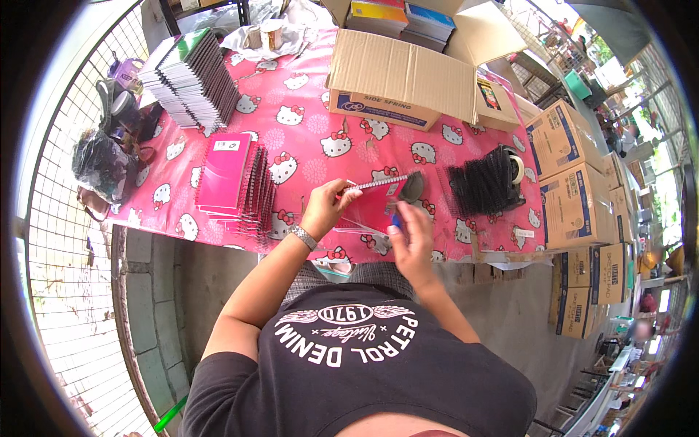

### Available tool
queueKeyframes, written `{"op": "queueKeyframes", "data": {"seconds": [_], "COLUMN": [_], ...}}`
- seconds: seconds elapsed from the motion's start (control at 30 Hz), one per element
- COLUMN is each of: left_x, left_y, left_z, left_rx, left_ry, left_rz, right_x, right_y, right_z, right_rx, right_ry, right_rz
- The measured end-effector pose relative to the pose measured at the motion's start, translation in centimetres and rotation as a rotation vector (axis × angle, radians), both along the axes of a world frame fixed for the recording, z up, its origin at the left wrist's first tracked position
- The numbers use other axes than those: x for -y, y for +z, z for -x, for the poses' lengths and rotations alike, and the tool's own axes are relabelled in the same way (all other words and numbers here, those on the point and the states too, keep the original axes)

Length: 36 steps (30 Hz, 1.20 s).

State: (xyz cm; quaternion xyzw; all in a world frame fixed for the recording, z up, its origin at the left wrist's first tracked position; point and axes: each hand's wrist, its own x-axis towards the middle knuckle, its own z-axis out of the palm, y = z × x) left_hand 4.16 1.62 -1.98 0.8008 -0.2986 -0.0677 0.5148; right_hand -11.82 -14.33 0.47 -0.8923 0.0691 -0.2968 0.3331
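Observation:
A pink spiral notebook (373,207) is tilted up over the near edge of the table. My left hand (328,210) grips it by the left end of its coil-bound edge, fingers closed. Close to the notebook's right side is my right hand (412,237), its fingers curled round a small blue-handled tool (395,220) whose working end I cannot make out. Just beyond the notebook lies a dark grey rounded object (413,188). A stack of pink spiral notebooks (224,178) sits to the left, and a pile of black binding coils (473,186) to the right.
A tall stack of spiral notebooks (191,80) stands at the far left beside a black plastic bag (104,166). An open carton (400,73) occupies the far side. Beside the coils is a tape roll (518,170). Closed cartons (575,204) are piled beyond the table's right edge.

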Motion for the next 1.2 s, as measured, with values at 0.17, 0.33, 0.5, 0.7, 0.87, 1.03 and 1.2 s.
{"op": "queueKeyframes", "data": {"seconds": [0.17, 0.33, 0.5, 0.7, 0.87, 1.03, 1.2], "left_x": [-0.1, 0.1, 0.3, 0.1, 0.0, 0.7, 0.2], "left_y": [-1.2, -0.2, -1.1, -0.7, -1.7, -2.0, -1.9], "left_z": [-0.2, -0.3, 0.1, 0.0, 0.0, 0.1, -0.2], "left_rx": [0.123, -0.064, 0.030, 0.033, -0.031, -0.184, -0.215], "left_ry": [0.034, 0.041, 0.024, 0.006, 0.026, 0.048, 0.028], "left_rz": [0.148, 0.022, 0.170, 0.071, 0.050, 0.341, 0.085], "right_x": [-3.0, -3.4, -3.5, -3.7, -3.3, -2.9, -3.1], "right_y": [1.2, 1.6, 1.1, 2.0, 2.0, 2.0, 2.3], "right_z": [-2.8, -3.3, -3.6, -3.6, -3.6, -3.2, -3.5], "right_rx": [-0.036, -0.062, -0.072, -0.093, -0.082, -0.041, -0.066], "right_ry": [0.115, 0.092, 0.078, 0.039, 0.066, 0.058, 0.056], "right_rz": [0.105, 0.201, 0.230, 0.317, 0.305, 0.245, 0.278]}}
